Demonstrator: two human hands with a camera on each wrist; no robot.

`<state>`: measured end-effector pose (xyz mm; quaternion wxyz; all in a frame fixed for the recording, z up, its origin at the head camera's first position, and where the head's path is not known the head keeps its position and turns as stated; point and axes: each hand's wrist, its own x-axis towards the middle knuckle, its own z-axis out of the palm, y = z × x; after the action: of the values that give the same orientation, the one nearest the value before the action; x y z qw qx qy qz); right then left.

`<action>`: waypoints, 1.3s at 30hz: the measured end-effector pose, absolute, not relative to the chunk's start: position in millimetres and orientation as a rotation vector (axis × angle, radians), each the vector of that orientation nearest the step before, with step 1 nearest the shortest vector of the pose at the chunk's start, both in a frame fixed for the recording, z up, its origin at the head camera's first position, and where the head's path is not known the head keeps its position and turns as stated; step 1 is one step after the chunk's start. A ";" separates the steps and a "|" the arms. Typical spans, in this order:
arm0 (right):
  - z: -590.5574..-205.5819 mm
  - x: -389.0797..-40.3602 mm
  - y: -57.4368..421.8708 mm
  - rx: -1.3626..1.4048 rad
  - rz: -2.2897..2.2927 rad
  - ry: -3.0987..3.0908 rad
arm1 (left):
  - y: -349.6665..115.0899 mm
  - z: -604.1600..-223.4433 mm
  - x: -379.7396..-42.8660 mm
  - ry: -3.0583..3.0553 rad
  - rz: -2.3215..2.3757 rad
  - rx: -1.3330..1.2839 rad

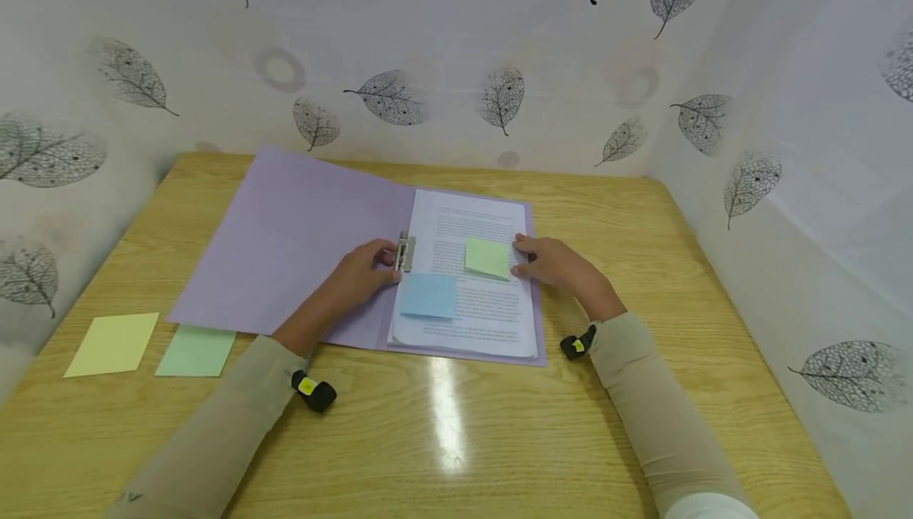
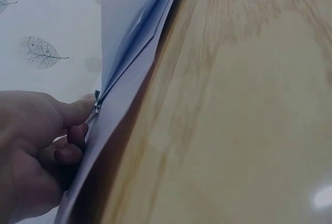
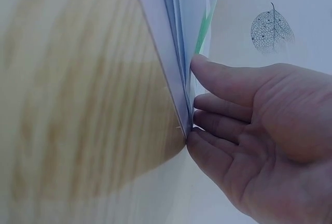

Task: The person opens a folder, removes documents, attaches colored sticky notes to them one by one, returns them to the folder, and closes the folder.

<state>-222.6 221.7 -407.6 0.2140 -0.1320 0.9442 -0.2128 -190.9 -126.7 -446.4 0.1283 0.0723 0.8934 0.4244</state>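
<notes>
A purple folder (image 1: 307,242) lies spread on the table, with a stack of printed sheets (image 1: 492,214) on its right half. At its spine is a metal clip (image 1: 404,253). My left hand (image 1: 357,275) pinches this clip between thumb and fingers; in the left wrist view the thumb meets the clip (image 2: 96,102). My right hand (image 1: 559,265) touches the right edge of the sheets, thumb and fingertips spread along it in the right wrist view. On the top sheet are a blue sticky note (image 1: 429,295) and a green sticky note (image 1: 487,257).
Left of the folder, a yellow paper square (image 1: 112,345) lies on the wooden table (image 1: 499,440). A pale green square (image 1: 195,352) is partly under the folder's lower left edge. Leaf-patterned sheeting (image 1: 442,43) stands behind and along both sides.
</notes>
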 end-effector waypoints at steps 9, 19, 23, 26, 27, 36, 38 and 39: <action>-406.4 -222.7 218.6 -0.348 -0.603 2.602 | -133.0 -445.3 -185.5 2.606 1.223 0.248; -406.3 -223.3 212.7 -0.337 -0.606 2.599 | -150.4 -416.7 -159.5 2.575 1.320 0.210; -406.2 -222.8 214.3 -0.344 -0.612 2.597 | -178.5 -378.5 -136.5 2.755 1.383 0.270; -404.3 -222.3 216.5 -0.347 -0.607 2.603 | -204.4 -353.7 -120.0 2.952 1.462 0.213; -403.7 -222.3 217.4 -0.349 -0.603 2.606 | -212.3 -347.4 -114.9 2.999 1.493 0.168; -402.5 -221.1 221.8 -0.324 -0.610 2.607 | -266.4 -335.8 -81.8 3.108 1.530 -0.307; -403.7 -220.8 222.5 -0.315 -0.609 2.605 | -272.8 -340.0 -77.1 3.060 1.586 -0.348; -404.1 -220.6 222.8 -0.312 -0.609 2.604 | -275.4 -342.8 -75.2 3.046 1.599 -0.361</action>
<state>-220.6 222.8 -404.1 0.2228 -0.1129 0.9429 -0.2204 -75.2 -275.4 -342.8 -0.1580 -0.1030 0.8695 0.4565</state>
